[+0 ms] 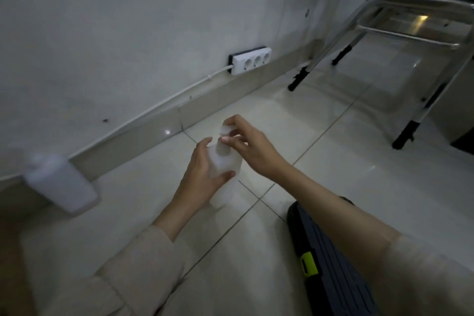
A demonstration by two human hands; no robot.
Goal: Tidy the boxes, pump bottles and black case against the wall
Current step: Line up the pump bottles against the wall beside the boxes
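A white pump bottle [225,164] stands tilted over the tiled floor in the middle of the view. My left hand [198,169] wraps around its body from the left. My right hand [246,143] pinches the pump head at the top with fingers and thumb. A second white pump bottle [61,182], blurred, stands against the skirting board at the left. The black case [331,267] with a yellow-green latch lies on the floor at the lower right, partly under my right forearm. No boxes are in view.
A white wall [128,20] with a skirting board runs diagonally across the view. A three-socket power strip [250,60] and its cable are fixed low on the wall. A metal-framed chair [400,33] with black feet stands at the upper right.
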